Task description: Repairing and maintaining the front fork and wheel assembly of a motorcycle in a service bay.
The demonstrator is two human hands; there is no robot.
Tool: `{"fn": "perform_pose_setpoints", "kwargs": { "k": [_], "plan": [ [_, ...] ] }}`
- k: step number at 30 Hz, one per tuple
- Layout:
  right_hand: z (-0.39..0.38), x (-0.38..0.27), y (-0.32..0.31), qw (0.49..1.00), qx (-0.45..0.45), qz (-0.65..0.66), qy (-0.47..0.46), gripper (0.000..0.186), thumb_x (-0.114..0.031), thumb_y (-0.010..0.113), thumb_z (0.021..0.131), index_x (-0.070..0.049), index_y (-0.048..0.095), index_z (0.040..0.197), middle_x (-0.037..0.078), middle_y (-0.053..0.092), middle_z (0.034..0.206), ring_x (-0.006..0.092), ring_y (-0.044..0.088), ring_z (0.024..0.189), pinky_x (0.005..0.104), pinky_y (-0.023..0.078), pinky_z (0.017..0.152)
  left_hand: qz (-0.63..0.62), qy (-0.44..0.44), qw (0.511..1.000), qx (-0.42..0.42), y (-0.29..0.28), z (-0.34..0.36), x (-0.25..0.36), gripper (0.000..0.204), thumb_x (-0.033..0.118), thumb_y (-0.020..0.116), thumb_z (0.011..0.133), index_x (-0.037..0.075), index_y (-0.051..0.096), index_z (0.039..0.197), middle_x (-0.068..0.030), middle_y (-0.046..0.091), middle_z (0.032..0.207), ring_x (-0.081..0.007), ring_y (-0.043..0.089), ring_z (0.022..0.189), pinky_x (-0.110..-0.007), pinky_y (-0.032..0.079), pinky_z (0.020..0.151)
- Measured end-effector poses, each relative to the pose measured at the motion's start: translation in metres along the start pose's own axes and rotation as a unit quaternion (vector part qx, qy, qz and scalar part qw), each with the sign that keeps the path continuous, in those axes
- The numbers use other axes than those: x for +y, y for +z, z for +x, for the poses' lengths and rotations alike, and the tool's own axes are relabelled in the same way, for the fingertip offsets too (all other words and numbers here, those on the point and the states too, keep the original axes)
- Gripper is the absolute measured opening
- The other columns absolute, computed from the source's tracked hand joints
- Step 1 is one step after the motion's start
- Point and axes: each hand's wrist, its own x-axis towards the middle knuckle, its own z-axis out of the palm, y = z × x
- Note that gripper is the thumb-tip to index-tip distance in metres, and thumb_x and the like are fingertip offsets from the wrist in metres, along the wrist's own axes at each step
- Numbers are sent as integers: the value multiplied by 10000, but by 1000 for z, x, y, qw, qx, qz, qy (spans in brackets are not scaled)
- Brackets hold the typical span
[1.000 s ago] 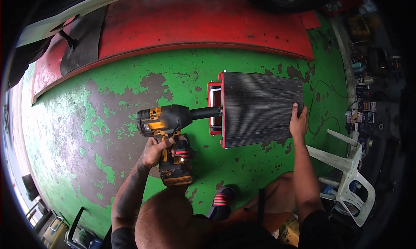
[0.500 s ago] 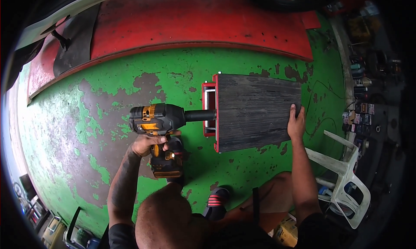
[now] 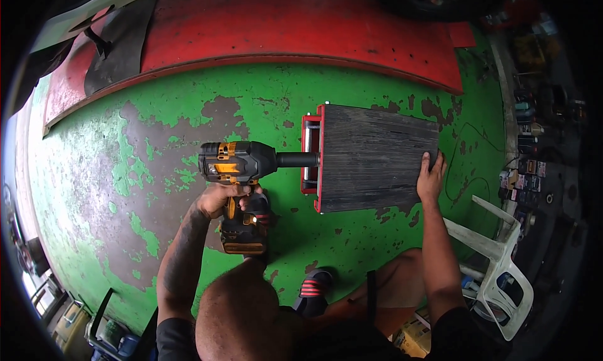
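Note:
My left hand (image 3: 220, 198) is wrapped round the grip of a black and yellow cordless impact wrench (image 3: 235, 163). From its nose a long black socket (image 3: 298, 159) reaches to the left end of a scissor lift jack (image 3: 380, 157). The jack has a black ribbed top and a red frame; the far end of the socket is hidden at that frame. At the jack's right edge, my right hand (image 3: 431, 176) grips the rim, its thumb on the ribbed top and its fingers at the edge. Most of the jack's linkage is hidden beneath the top.
A long red platform (image 3: 301, 34) lies across the back, with a dark tyre (image 3: 433, 0) above its right part. A white plastic chair (image 3: 499, 260) lies tipped over at right. Small boxes (image 3: 524, 172) line the right side. The green floor (image 3: 282, 85) has peeling paint.
The picture has shifted slightly. At the jack's left end, the metal bars inside the red frame sit differently than before. Both hands keep their grips, and the socket stays at the frame.

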Motion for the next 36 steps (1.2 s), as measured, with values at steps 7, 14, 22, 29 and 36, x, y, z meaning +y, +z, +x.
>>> {"fn": "perform_pose_setpoints", "kwargs": {
  "k": [7,14,22,29,36],
  "plan": [
    [1,-1,3,1000,-4,15,-15,708,-557,427,998,-60,331,1493,212,363,1484,405,401,1340,483,379,1081,-49,-14,999,-4,-11,3,-13,263,95,693,884,34,606,1124,-104,676,965,-136,577,649,-290,519,598],
    [-1,8,16,1000,0,8,-16,708,-553,433,997,-43,344,1480,218,370,1477,409,416,1325,485,381,1077,31,3,999,20,-4,4,-5,283,104,664,893,32,587,1156,-96,678,963,-139,579,651,-307,530,605],
    [-2,0,22,1000,0,17,-14,699,-544,443,996,-33,357,1466,227,408,1444,416,446,1292,487,394,1056,-61,-54,996,40,-9,4,-19,298,129,661,907,48,571,1179,-62,636,923,-131,566,657,-293,512,603],
    [-3,4,34,1000,2,8,-17,706,-557,438,991,-39,358,1464,229,429,1420,419,467,1270,493,412,1035,-23,-37,998,52,-1,7,-13,288,119,661,900,52,573,1165,-49,630,904,-133,569,664,-300,511,609],
    [-4,4,43,1000,3,1,-18,695,-560,435,989,-54,365,1461,221,444,1411,417,489,1244,497,432,1013,-129,-86,986,55,-10,10,-28,327,120,670,902,61,572,1208,-43,641,933,-127,568,665,-301,512,608]
  ]
}}
